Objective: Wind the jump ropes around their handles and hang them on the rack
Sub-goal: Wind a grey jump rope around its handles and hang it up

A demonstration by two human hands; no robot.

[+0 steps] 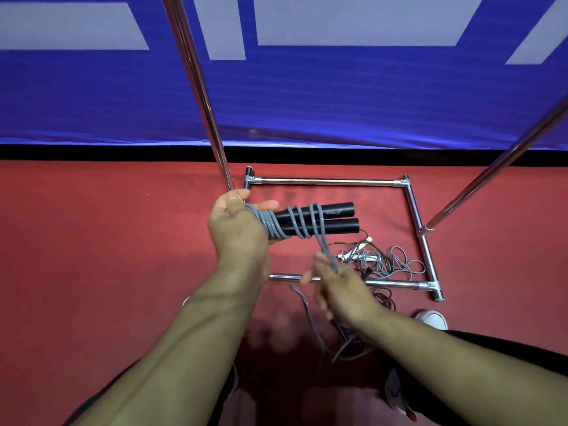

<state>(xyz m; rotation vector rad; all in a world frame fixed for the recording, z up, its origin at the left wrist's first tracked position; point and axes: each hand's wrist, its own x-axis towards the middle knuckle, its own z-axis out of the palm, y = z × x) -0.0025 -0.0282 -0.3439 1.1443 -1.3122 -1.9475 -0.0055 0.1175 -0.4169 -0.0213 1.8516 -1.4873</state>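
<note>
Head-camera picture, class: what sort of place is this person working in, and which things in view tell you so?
Probably a sports hall or gym. A red sports floor meets a blue wall banner, jump ropes lie tangled inside a chrome rack's base, and the hands wind a grey rope round black handles.

Two matte black cylindrical plastic handles (322, 218) carry coils of smooth grey rubber rope (278, 224). The shiny chrome steel tube rack (325, 181) stands on a plain red floor (92, 241), before a blue wall banner (307, 103) bearing pale grey blocks.
</note>
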